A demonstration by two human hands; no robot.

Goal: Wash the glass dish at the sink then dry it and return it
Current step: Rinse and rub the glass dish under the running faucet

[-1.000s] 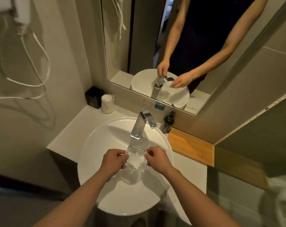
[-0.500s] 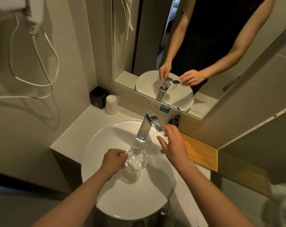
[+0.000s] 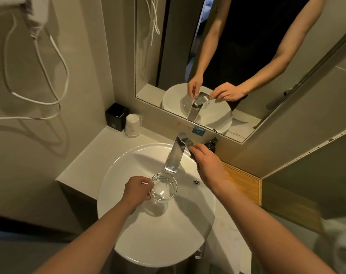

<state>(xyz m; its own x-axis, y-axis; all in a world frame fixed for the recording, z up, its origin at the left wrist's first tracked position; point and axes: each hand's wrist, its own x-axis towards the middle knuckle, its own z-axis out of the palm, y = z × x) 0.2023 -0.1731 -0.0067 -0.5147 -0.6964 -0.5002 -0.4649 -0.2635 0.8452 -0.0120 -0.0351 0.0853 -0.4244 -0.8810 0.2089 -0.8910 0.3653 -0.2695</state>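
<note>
A small round clear glass dish (image 3: 164, 187) hangs over the white round basin (image 3: 132, 230), just below the spout of the chrome tap (image 3: 175, 157). My left hand (image 3: 137, 189) grips the dish by its left rim. My right hand (image 3: 206, 165) reaches to the back of the basin, its fingertips pinching the end of the tap's flat lever handle (image 3: 186, 140). No water shows at the spout.
A black box (image 3: 116, 117) and a wrapped white cup (image 3: 133, 125) stand on the counter at the back left. A dark soap pump (image 3: 211, 144) sits behind the tap, a wooden ledge (image 3: 245, 183) to the right, a mirror (image 3: 247, 56) above. White cords hang on the left wall.
My right hand let go of the dish and moved up and back to the tap lever, which it now pinches. My left hand keeps the dish under the spout.
</note>
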